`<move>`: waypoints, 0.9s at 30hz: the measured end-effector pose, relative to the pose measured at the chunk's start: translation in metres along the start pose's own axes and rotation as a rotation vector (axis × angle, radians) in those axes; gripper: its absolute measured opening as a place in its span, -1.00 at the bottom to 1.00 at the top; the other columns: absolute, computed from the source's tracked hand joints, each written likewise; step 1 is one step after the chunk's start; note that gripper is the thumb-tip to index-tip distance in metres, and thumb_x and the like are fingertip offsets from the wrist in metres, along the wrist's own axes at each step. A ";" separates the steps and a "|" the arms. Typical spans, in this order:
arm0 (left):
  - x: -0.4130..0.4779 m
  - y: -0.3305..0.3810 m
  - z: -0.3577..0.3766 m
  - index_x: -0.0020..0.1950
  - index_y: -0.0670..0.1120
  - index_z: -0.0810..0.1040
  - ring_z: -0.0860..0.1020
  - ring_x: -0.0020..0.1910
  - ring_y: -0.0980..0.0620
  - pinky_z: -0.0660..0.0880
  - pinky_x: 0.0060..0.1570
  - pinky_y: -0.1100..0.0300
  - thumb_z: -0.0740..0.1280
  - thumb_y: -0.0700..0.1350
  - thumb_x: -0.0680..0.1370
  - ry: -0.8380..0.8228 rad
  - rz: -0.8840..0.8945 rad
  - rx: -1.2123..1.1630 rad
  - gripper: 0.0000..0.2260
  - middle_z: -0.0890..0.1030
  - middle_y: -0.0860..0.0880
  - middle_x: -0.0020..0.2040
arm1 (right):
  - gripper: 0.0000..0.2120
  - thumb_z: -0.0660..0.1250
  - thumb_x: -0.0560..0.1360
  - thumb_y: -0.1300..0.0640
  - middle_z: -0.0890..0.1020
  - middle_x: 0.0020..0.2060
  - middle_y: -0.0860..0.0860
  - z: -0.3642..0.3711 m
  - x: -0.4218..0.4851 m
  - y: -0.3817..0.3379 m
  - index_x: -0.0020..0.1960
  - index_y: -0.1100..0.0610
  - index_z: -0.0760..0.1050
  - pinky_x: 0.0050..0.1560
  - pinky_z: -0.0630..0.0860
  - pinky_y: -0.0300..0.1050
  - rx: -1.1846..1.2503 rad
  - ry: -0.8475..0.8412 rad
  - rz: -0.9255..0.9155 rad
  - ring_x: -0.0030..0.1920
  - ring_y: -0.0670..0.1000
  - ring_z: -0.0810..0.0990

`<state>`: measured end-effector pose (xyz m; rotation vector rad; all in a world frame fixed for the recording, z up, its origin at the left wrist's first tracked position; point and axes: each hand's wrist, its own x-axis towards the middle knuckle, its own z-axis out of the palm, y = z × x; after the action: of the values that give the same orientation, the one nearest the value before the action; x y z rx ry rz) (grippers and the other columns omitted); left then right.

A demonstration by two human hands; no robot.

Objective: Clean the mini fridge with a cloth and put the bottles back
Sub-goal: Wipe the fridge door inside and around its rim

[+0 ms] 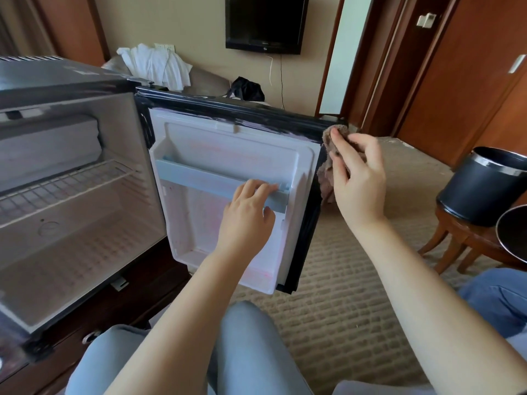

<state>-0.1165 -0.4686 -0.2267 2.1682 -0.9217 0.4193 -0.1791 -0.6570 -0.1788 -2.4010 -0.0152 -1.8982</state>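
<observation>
Two grips: left hand [248, 215] around smooth plastic door rail [199, 178], right hand [356, 178] tight on crumpled brown cloth [326, 172].

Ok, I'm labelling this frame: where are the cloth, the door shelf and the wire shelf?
cloth [325, 181], head view, hanging lower fold.
door shelf [199, 178], head view, front rail.
wire shelf [57, 186], head view, middle of grid.

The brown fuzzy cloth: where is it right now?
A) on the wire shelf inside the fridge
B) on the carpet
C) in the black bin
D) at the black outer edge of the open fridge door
D: the right hand holds the brown fuzzy cloth against the black edge of the open fridge door.
</observation>
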 end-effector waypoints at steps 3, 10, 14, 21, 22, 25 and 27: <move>-0.001 -0.002 -0.005 0.41 0.02 0.39 0.30 0.34 0.03 0.38 0.17 0.05 0.24 -0.20 0.54 -0.038 0.021 0.059 -0.57 0.41 0.05 0.31 | -0.65 0.29 0.53 0.34 0.54 0.10 0.20 -0.014 0.016 -0.005 0.31 0.23 0.49 0.13 0.54 0.02 0.026 0.103 0.063 0.13 0.09 0.53; 0.025 -0.016 -0.025 0.53 0.10 0.17 0.14 0.49 0.08 -0.01 0.48 -0.11 0.18 -0.06 0.60 -0.226 0.113 0.352 -0.50 0.26 0.13 0.48 | -0.72 0.31 0.51 0.36 0.59 0.08 0.16 0.028 -0.001 -0.002 0.19 0.22 0.60 0.08 0.51 0.07 -0.183 -0.141 -0.145 0.09 0.17 0.47; 0.042 -0.048 -0.033 0.50 0.00 0.25 0.24 0.45 -0.01 0.10 0.44 -0.02 0.22 -0.12 0.56 -0.152 0.048 0.413 -0.51 0.33 0.03 0.45 | -0.73 0.32 0.51 0.32 0.56 0.01 0.16 0.025 -0.006 0.018 0.20 0.23 0.59 0.05 0.52 0.07 -0.176 -0.094 0.016 0.03 0.17 0.45; 0.053 -0.051 -0.018 0.33 -0.08 0.48 0.40 0.24 -0.09 0.43 0.07 0.05 0.26 -0.24 0.51 -0.059 0.033 0.253 -0.61 0.51 -0.03 0.19 | -0.80 0.35 0.47 0.31 0.56 -0.09 0.17 0.066 0.019 0.016 0.08 0.28 0.62 -0.01 0.55 0.15 -0.111 -0.058 0.117 -0.07 0.13 0.52; 0.053 -0.052 -0.017 0.33 -0.08 0.48 0.40 0.23 -0.09 0.44 0.05 0.04 0.26 -0.25 0.50 -0.055 0.037 0.252 -0.61 0.51 -0.02 0.18 | -0.80 0.35 0.46 0.32 0.57 -0.10 0.17 0.069 0.021 0.018 0.07 0.28 0.63 -0.02 0.55 0.13 -0.110 -0.064 0.106 -0.07 0.13 0.53; 0.057 -0.053 -0.015 0.32 -0.08 0.48 0.41 0.20 -0.10 0.44 0.02 0.04 0.26 -0.25 0.50 -0.049 0.034 0.260 -0.62 0.51 -0.02 0.16 | -0.80 0.35 0.45 0.36 0.59 -0.10 0.14 0.059 0.020 0.032 0.04 0.25 0.64 0.05 0.54 0.20 -0.098 -0.059 0.092 -0.03 0.11 0.51; 0.057 -0.051 -0.012 0.30 -0.09 0.50 0.42 0.18 -0.12 0.44 0.00 0.04 0.28 -0.25 0.49 -0.031 0.032 0.253 -0.62 0.52 -0.04 0.14 | -0.80 0.35 0.43 0.38 0.61 -0.10 0.13 0.054 0.019 0.038 0.01 0.24 0.65 0.06 0.54 0.18 -0.107 -0.028 0.127 -0.03 0.10 0.50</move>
<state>-0.0407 -0.4631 -0.2139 2.3968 -0.9646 0.5445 -0.1197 -0.6915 -0.1748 -2.4306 0.2381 -1.8544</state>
